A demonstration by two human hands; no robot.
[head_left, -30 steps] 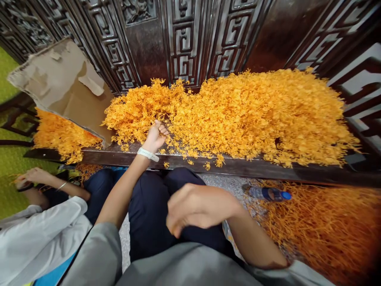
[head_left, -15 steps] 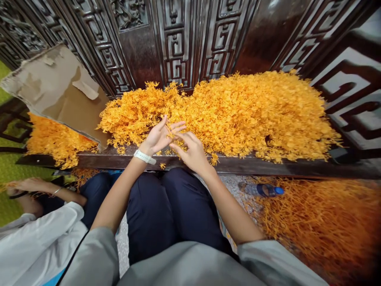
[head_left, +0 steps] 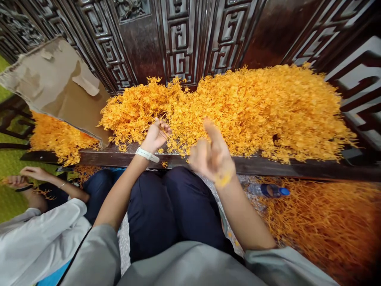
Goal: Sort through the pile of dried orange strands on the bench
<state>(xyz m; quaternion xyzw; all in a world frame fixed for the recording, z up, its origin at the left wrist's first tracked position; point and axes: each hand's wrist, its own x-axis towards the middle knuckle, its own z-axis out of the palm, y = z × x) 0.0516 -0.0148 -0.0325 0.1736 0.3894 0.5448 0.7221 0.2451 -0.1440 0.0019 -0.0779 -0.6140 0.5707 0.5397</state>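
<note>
Taking twelve o'clock as the top of my view, one co-worker [head_left: 50,226] in a white sleeve sits at eight, two hands [head_left: 35,173] close to thin orange strands [head_left: 44,193]. At nine is one orange heap [head_left: 55,139], and above it, nearer ten, leans one torn cardboard box [head_left: 76,99], its lowest corner at the dark bench [head_left: 122,157]. Next, at ten, the smaller mound [head_left: 131,107] of orange florets rises on that bench. My left hand [head_left: 155,137], one pale watch strap [head_left: 148,155] at its wrist, is at nine, just beside that mound; its fingers curl in narrowly, holding one thin orange sprig [head_left: 166,134]. One loose floret [head_left: 164,164] lies at eight, on the bench's front edge. My two knees [head_left: 184,194] are at six. At four, my right hand [head_left: 212,157] is blurred with one finger pointing up; I can't tell whether it grips the single yellow-orange smear [head_left: 224,179] at its heel. The larger mound [head_left: 274,111] spreads toward two. Further out at four lie one blue-capped bottle [head_left: 268,190] and, last, one tangle of orange stems [head_left: 327,230].
</note>
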